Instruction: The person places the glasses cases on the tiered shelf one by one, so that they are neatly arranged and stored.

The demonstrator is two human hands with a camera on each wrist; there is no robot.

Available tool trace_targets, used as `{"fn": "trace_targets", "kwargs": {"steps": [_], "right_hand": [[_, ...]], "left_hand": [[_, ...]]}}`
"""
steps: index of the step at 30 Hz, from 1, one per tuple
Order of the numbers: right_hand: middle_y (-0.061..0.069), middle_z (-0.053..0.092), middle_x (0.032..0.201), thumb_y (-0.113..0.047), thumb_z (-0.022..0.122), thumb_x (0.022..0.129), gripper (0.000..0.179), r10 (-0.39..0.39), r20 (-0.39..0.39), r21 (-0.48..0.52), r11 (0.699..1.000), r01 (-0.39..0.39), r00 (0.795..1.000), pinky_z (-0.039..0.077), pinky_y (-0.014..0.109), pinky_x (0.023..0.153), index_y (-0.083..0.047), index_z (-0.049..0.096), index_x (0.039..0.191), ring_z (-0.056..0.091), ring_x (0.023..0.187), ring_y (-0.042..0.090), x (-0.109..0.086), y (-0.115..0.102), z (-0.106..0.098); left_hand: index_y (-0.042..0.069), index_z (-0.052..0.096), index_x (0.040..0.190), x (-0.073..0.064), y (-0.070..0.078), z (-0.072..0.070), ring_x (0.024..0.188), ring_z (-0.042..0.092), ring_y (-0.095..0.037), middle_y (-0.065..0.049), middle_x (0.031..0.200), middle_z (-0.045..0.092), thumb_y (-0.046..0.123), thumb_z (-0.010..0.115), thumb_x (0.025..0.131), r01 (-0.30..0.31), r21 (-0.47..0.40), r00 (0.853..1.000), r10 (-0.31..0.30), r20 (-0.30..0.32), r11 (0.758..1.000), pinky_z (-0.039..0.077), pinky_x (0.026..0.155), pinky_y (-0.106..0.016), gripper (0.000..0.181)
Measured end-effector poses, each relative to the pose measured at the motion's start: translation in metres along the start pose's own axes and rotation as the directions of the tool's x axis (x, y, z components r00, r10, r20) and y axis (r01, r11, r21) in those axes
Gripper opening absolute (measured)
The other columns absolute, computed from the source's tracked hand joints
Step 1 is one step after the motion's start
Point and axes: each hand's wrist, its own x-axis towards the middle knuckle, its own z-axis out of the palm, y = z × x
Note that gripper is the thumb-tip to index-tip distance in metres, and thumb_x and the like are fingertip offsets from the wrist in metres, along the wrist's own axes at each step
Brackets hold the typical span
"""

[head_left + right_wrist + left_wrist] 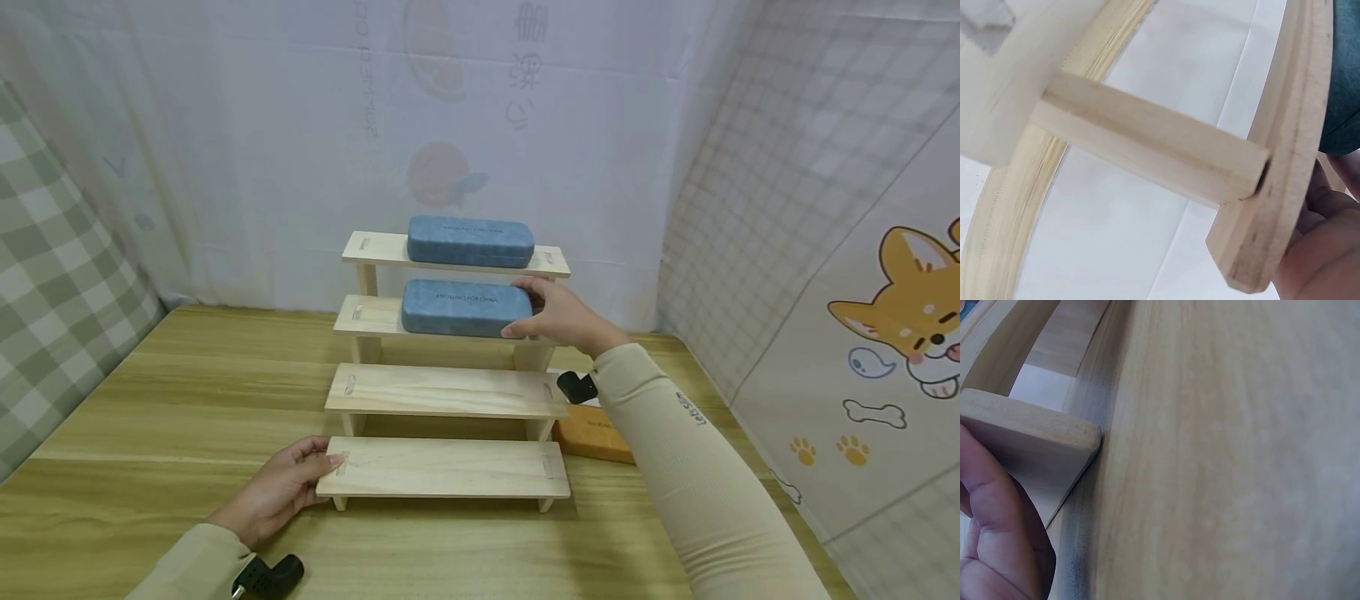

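Observation:
A pale wooden four-step display stand stands on the table. My right hand holds the right end of a blue glasses case, thumb at the front and fingers behind, on the second step from the top. In the right wrist view that case shows at the right edge, above the fingers. Another blue glasses case lies on the top step. My left hand grips the left end of the lowest step, thumb on top; the left wrist view shows its fingers beside a wooden support.
An orange case lies on the table right of the stand, partly hidden by my right sleeve. White printed cloth hangs behind, a checked cloth at left, and a panel with a cartoon dog at right.

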Motion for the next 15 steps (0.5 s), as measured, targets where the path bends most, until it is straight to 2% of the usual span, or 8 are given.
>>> {"fn": "trace_targets", "kwargs": {"steps": [8, 13, 15], "right_hand": [[0.012, 0.052, 0.126, -0.023, 0.077, 0.082, 0.085, 0.002, 0.015, 0.031, 1.000, -0.003, 1.000, 0.047, 0.039, 0.087, -0.010, 0.029, 0.151, 0.051, 0.109, 0.026, -0.0014, 0.0003, 0.0006], [0.012, 0.050, 0.130, -0.024, 0.077, 0.082, 0.086, 0.007, 0.016, 0.021, 1.000, -0.007, 1.000, 0.045, 0.043, 0.093, -0.011, 0.027, 0.152, 0.050, 0.115, 0.027, -0.0018, -0.0004, 0.0004], [0.013, 0.045, 0.138, -0.025, 0.078, 0.082, 0.088, 0.003, 0.015, 0.007, 1.000, -0.003, 1.000, 0.043, 0.045, 0.098, -0.012, 0.027, 0.152, 0.048, 0.121, 0.028, -0.0022, -0.0003, 0.0002]], "left_hand": [[-0.011, 0.020, 0.139, -0.0002, 0.0002, 0.0000, 0.092, 0.063, -0.013, -0.004, 0.111, 0.056, 0.015, 0.055, 0.099, 0.007, 0.001, 1.000, -0.006, -0.008, 1.000, 0.055, 0.077, -0.031, 0.059], [-0.009, 0.023, 0.137, -0.0003, 0.0003, -0.0002, 0.091, 0.062, -0.013, -0.004, 0.110, 0.056, 0.016, 0.055, 0.099, 0.010, -0.003, 1.000, -0.010, -0.010, 1.000, 0.054, 0.077, -0.031, 0.056], [-0.009, 0.024, 0.137, -0.0004, 0.0000, -0.0003, 0.091, 0.062, -0.013, -0.004, 0.110, 0.056, 0.016, 0.055, 0.099, 0.006, -0.006, 1.000, -0.007, -0.008, 1.000, 0.054, 0.077, -0.031, 0.055]]}}
